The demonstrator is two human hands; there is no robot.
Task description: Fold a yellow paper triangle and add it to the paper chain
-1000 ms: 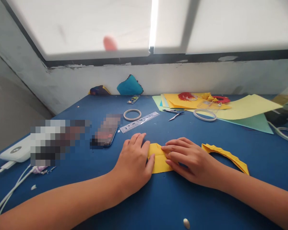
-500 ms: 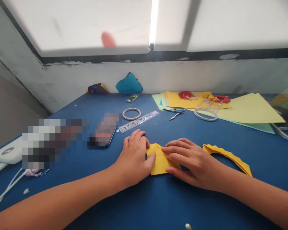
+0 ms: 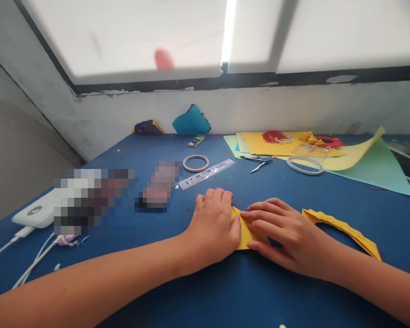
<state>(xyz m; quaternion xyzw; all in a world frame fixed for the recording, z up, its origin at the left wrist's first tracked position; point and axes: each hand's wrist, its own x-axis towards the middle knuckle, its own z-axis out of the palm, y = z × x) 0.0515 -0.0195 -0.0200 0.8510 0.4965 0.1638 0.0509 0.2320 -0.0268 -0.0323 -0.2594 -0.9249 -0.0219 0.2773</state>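
Yellow paper (image 3: pixel 248 234), one; rings (image 3: pixel 196 170) (image 3: pixel 304 172), two; ruler (image 3: pixel 207 174), one; pleated strip (image 3: pixel 343 225), one. Clear packet (image 3: pixel 196 140), one: contents too small to tell. Paper folded, partly covered, on blue table (image 3: pixel 205 296). Hands, two: left hand (image 3: pixel 213 228) over paper's left side, grip cannot be told; right hand (image 3: pixel 283 234) unclenched, fingers on paper.

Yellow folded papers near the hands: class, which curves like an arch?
The pleated strip beyond the right forearm; the other piece, beneath the left hand and right hand, shows a straight near edge.
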